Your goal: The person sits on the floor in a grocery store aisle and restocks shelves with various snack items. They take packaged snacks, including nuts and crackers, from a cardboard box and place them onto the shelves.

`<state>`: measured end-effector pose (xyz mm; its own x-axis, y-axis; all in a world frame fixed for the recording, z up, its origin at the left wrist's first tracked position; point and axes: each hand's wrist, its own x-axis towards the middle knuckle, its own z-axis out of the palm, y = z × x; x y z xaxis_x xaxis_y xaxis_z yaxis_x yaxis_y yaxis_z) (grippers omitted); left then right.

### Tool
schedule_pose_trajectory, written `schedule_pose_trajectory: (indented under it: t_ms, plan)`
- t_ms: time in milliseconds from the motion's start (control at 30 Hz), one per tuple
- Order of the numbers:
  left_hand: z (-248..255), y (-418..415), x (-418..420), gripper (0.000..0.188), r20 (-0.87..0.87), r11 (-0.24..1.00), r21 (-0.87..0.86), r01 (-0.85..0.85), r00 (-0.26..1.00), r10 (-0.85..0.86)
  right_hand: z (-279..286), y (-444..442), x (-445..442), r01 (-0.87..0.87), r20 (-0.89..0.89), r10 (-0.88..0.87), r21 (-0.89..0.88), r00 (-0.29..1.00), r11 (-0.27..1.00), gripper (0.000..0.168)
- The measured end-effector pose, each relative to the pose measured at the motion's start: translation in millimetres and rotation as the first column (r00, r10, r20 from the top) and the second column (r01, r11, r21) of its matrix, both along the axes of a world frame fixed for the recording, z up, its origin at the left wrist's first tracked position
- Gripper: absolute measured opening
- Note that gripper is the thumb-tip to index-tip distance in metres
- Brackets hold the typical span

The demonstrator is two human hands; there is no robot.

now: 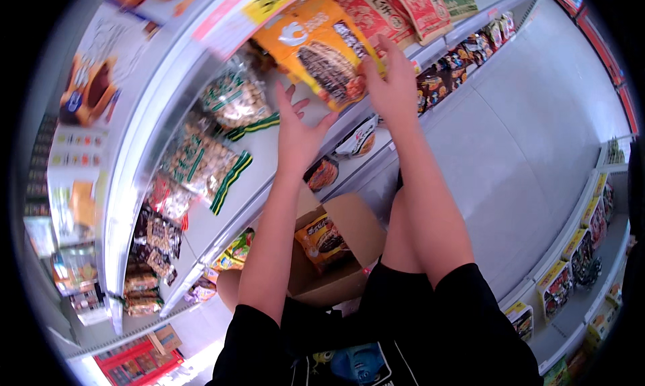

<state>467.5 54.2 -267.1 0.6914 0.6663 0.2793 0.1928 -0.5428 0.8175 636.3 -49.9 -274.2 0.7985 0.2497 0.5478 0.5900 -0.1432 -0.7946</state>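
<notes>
My right hand (392, 86) grips the right edge of an orange snack bag (322, 48) with a picture of dark food and some writing on it. The bag is tilted at the front of a metal shelf (262, 154). My left hand (302, 134) is just below and left of the bag, fingers apart, and nothing shows in its grasp. An opened cardboard box (360, 219) sits low in front of me, between my legs. Inside it lies a similar orange snack bag (322, 237).
Clear bags with green trim (201, 159) lie left of my left hand. Red paper-like packs (375, 13) stand behind the orange bag. A lower shelf holds a white packet (359, 138) and dark snack packs (453, 63). Another stocked shelf (549, 330) runs along the right, across the tiled floor (494, 149).
</notes>
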Motion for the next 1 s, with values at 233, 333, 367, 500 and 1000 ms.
schedule_pose_trajectory:
  t_ms: [233,333,367,500,1000]
  plan:
    - [-2,-58,-201,0.035,-0.243,0.914,0.364,0.178,0.966,-0.091,14,-9,-37,-0.026,0.089,0.023,0.032,0.996,0.999,0.039]
    - [-21,-78,-296,0.037,-0.446,0.938,0.318,0.137,0.895,0.020,19,-10,-67,-0.067,0.158,0.053,0.088,0.986,0.994,0.026]
    - [-29,-84,-325,0.039,-0.509,0.944,0.311,0.109,0.858,0.069,18,-10,-78,-0.076,0.197,0.055,0.100,0.979,0.992,0.024]
    - [-58,-107,-401,0.057,-0.800,0.982,0.175,-0.072,0.570,0.185,20,-16,-146,-0.330,0.430,0.284,0.035,0.857,0.943,0.017]
    - [-119,-106,-405,0.054,-0.858,0.979,-0.203,0.011,0.480,-0.183,-207,-84,-339,-0.474,-0.749,0.559,-0.660,0.357,-0.583,0.038]
